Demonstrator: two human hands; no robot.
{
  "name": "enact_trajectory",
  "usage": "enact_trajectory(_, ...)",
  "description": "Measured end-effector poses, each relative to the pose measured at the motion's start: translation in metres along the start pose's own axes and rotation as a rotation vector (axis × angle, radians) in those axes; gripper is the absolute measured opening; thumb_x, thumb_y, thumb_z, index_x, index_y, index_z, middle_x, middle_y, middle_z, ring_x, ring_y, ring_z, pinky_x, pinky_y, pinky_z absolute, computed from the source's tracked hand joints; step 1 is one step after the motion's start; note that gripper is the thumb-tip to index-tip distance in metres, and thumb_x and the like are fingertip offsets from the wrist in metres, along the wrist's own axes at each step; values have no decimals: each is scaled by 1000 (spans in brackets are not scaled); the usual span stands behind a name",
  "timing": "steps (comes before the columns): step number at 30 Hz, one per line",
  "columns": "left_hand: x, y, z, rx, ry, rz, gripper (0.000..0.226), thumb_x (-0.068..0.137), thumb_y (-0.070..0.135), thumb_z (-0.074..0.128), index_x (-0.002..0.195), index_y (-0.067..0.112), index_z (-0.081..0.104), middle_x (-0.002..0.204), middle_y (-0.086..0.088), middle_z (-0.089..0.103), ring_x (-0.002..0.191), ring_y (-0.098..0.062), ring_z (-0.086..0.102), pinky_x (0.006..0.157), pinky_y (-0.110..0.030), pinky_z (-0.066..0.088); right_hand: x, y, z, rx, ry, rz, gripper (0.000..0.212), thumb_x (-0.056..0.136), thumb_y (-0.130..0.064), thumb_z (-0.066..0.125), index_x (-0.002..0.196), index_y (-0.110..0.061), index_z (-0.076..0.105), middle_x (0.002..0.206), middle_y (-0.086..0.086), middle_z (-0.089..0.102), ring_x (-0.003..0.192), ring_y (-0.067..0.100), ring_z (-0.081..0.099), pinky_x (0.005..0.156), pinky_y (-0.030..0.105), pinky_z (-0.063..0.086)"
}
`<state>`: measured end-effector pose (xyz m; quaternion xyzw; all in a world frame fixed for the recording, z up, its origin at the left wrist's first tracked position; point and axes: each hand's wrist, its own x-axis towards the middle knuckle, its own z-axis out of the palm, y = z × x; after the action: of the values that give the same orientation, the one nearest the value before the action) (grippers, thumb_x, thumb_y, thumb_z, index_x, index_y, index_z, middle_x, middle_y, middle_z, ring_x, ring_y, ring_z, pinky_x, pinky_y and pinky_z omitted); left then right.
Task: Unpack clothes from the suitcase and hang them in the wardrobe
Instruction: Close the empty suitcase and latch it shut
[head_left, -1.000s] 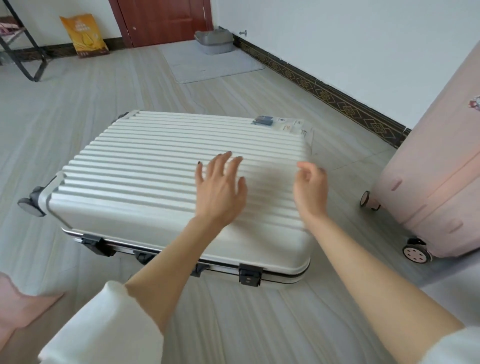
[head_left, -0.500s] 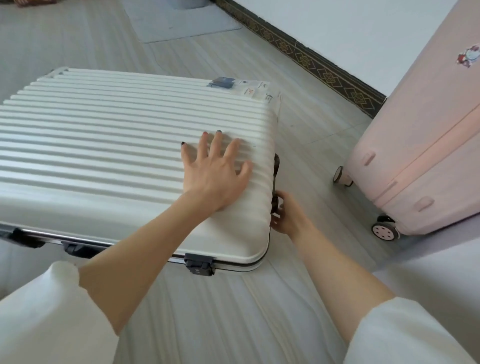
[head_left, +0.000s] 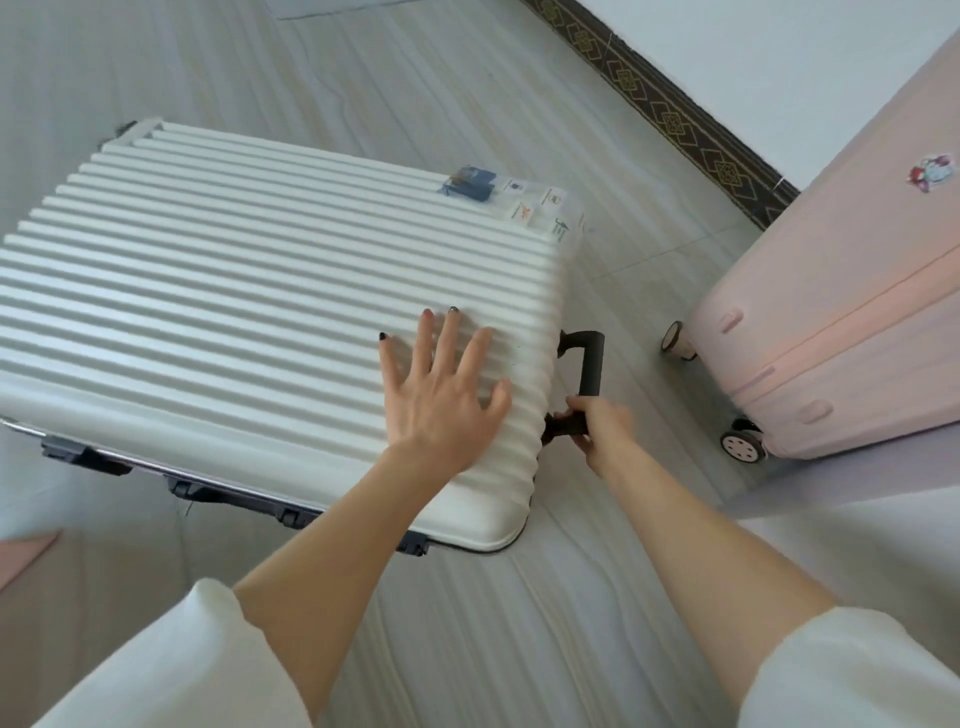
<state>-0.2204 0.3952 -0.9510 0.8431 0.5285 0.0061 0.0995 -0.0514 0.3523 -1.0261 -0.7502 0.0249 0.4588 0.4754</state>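
Head view: the task is at its start, with the white ribbed suitcase (head_left: 270, 322) lying flat and closed on the floor (head_left: 467, 623), no clothes out and no wardrobe in sight. Count: two suitcases, the white one and a pink suitcase (head_left: 841, 322) upright to its right; at least three dark latches (head_left: 288, 514) along the near edge, partly hidden; one black handle (head_left: 589, 364). Left hand (head_left: 447, 395) rests spread flat on the lid; right hand (head_left: 597, 431) is closed around the handle's near end.

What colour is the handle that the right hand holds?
Black handle, gripped by the right hand; head view.
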Motion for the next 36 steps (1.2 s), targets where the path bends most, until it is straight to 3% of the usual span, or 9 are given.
enact_trajectory(3,-34,-8,-9,-27,-75,-25,58,93,59,17,147,37,11,158,8,-8,144,-18,-15,112,-57,-9,-40,20,-9,-108,-7,24,6,79,-2,62,80,-5,58,73,11,61,78,23,61,83,36,52)
enact_trajectory(6,-73,-14,-44,-14,-142,-91,82,78,78,9,146,33,7,158,7,-10,143,-21,-19,110,-57,-11,-98,24,-17,-177,-42,87,9,76,-1,61,79,-7,56,78,15,61,83,29,61,89,41,51)
enact_trajectory(10,-96,-20,-108,-45,-201,-168,101,70,86,23,147,24,3,158,2,-10,144,-26,-17,114,-56,-4,-173,-13,-18,-238,-57,52,9,79,-5,60,76,-13,57,75,13,65,78,29,64,79,37,52)
enact_trajectory(13,-101,-23,-160,-84,-158,-191,93,80,73,37,148,19,5,158,-1,-3,145,-24,-7,117,-50,3,-221,-54,-14,-257,-79,-14,9,79,-6,58,73,-12,56,66,8,60,68,24,59,65,29,45)
enact_trajectory(17,-114,-27,-232,-142,-54,-203,72,93,53,35,149,15,11,157,-4,11,144,-26,9,114,-44,15,-284,-115,-8,-290,-103,-78,5,70,-10,59,72,-8,55,78,26,65,75,34,64,67,34,45)
enact_trajectory(20,-116,-30,-300,-206,16,-190,57,98,39,33,149,23,14,156,-7,17,142,-32,15,112,-47,22,-339,-174,0,-296,-114,-136,6,70,-9,59,73,-5,56,73,22,62,71,30,62,66,32,44)
enact_trajectory(28,-103,-48,-373,-103,-49,-127,72,91,55,41,149,27,9,158,-3,8,143,-28,16,108,-46,30,-405,-248,13,-286,-159,-262,12,70,-11,62,60,-9,57,56,9,61,75,41,68,78,45,54)
enact_trajectory(32,-105,-44,-384,-56,51,-99,50,94,36,37,142,21,38,150,-9,33,137,-36,31,101,-55,37,-425,-275,21,-395,-157,-384,18,74,-17,64,71,1,63,67,16,65,65,25,63,60,22,47)
enact_trajectory(36,-100,-44,-386,-131,5,-214,51,98,36,23,148,25,22,156,1,18,144,-26,14,112,-53,14,-433,-291,29,-598,-149,-514,26,78,-28,62,64,-8,55,58,1,54,58,14,50,58,23,35)
